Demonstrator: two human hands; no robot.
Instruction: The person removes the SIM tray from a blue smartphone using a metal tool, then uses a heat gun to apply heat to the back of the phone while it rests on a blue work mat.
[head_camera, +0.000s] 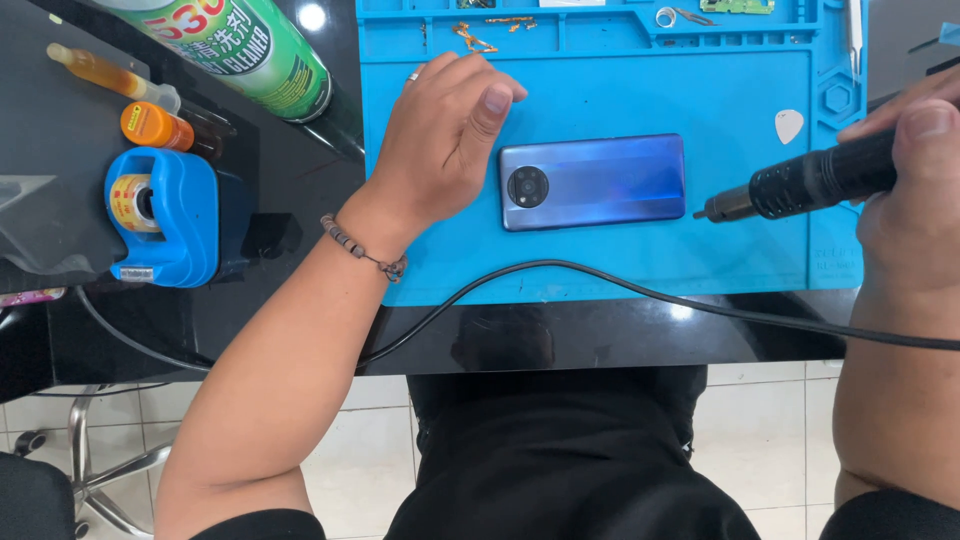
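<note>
The blue smartphone lies face down at the centre of the blue repair mat. The left hand rests beside it, fingers loose, grasping nothing. The right hand, partly cut off at the frame edge, grasps a black corded electric screwdriver; its tip sits just off the phone's right edge.

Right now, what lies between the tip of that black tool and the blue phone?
Nothing: the head view shows only bare blue mat between the black tool and the blue phone.
</note>
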